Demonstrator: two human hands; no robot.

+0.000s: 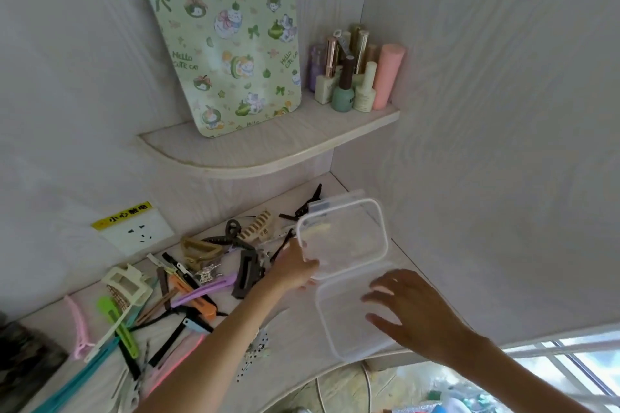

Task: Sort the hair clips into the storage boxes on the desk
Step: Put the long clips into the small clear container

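Note:
A heap of hair clips in many colours lies spread over the left and middle of the pale desk. Two clear plastic storage boxes stand at the right. My left hand grips the left edge of the farther box, which is tilted up off the desk. A pale clip shows through that box's wall. My right hand hovers with spread fingers over the nearer box, which lies flat by the desk's front edge and looks empty.
A corner shelf above the desk carries a green patterned board and several nail polish bottles. A wall socket sits on the left wall. Black clips lie behind the boxes. Walls close in at back and right.

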